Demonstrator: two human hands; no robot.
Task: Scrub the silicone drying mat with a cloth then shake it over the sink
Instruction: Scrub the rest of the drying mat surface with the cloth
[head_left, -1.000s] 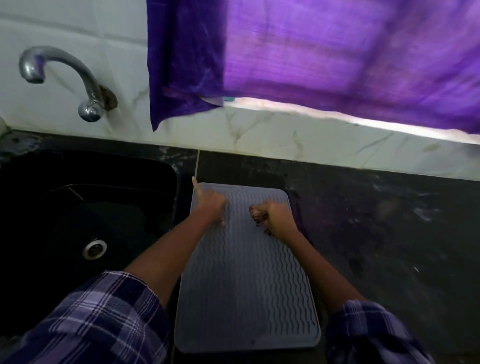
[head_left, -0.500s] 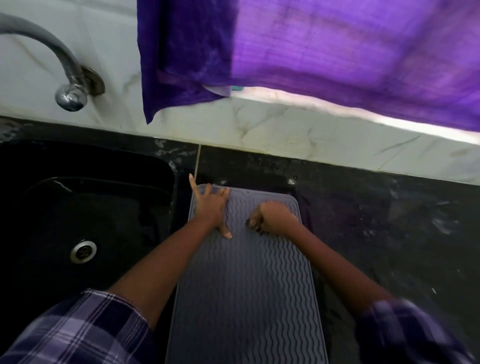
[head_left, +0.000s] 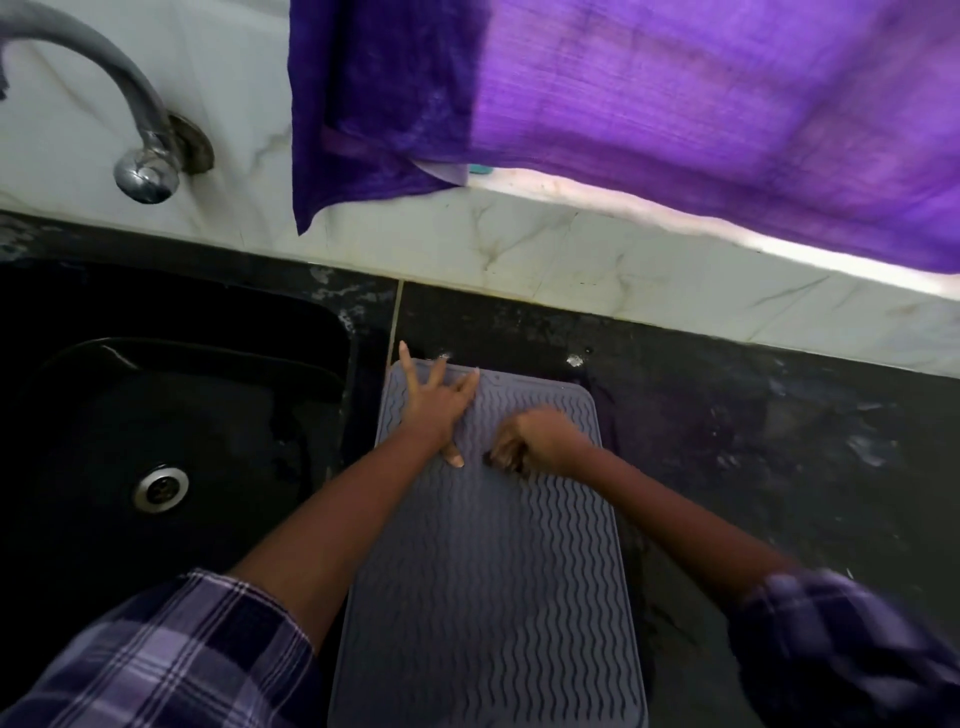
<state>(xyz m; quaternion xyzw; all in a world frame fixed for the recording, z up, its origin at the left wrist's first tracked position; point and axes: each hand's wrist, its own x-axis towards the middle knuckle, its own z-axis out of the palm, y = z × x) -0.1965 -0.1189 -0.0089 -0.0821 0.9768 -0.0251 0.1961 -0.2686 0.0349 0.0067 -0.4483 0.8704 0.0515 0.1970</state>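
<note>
Since a second ago the left hand (head_left: 434, 402) has spread flat, pinning the mat (head_left: 488, 561) on the counter (head_left: 727, 431) beside the sink (head_left: 156, 415), while the right hand (head_left: 540, 439), clenched around a dark cloth (head_left: 506, 461), keeps scrubbing.

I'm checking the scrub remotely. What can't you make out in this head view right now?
- Cloth: only a dark scrap shows under the curled, motion-blurred right hand; its size and colour are unclear.
- Drying mat: the near end is cut off by the bottom edge; the left hand covers its far left corner.
- Sink: the basin is too dark to read.
</note>
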